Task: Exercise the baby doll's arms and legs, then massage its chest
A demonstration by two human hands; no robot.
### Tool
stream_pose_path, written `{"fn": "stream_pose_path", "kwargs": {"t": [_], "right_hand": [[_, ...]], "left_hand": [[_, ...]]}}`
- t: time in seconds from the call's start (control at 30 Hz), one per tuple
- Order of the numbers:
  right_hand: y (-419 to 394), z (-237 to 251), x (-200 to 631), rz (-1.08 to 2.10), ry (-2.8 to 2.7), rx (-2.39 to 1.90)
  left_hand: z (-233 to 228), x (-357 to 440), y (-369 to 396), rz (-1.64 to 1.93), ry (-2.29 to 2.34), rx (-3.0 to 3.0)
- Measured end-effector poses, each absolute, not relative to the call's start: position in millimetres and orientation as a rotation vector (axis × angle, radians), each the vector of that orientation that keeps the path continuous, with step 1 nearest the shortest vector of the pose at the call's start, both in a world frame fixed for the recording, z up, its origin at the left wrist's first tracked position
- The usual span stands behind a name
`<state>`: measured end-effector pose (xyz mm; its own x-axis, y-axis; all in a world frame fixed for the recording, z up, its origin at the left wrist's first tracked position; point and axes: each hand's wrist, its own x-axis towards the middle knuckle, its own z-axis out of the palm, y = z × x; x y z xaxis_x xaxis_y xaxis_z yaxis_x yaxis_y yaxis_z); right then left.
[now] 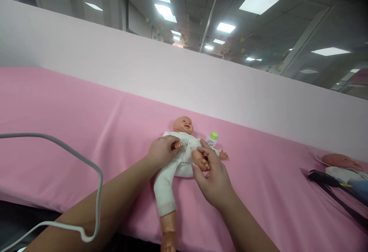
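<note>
A baby doll (179, 156) in a white suit lies on its back on the pink sheet (86, 129), head toward the far side. My left hand (161, 152) grips the doll's arm at its side. My right hand (212, 179) holds the doll's bare foot, with that leg raised and bent over the body. The doll's other leg stretches toward me over the table's near edge. A small bottle with a green cap (212, 139) lies just beyond the doll's shoulder.
A second doll (342, 163) lies at the far right, with a black strap (330, 185) and a blue object beside it. A grey cable (86, 167) loops across the near left. A pale wall panel (172, 75) runs behind the table.
</note>
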<state>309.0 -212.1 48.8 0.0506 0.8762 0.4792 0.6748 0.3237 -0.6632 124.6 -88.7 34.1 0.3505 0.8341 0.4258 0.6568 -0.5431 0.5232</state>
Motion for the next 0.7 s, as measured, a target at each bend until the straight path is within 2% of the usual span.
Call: {"fn": "stream_pose_path", "kwargs": {"t": [0.3, 0.53, 0.7], "right_hand": [[-176.0, 26.7, 307.5, 0.573, -1.534, -1.215], [-234.7, 30.1, 305.7, 0.481, -1.573, -1.251], [-286.5, -3.8, 301.8, 0.406, -1.565, -1.179]], "left_hand": [[30.6, 119.0, -83.6, 1.002, 1.228, 2.298], [22.7, 108.7, -70.2, 1.355, 1.196, 1.854], [15.0, 92.0, -44.0, 1.609, 1.171, 1.294]]}}
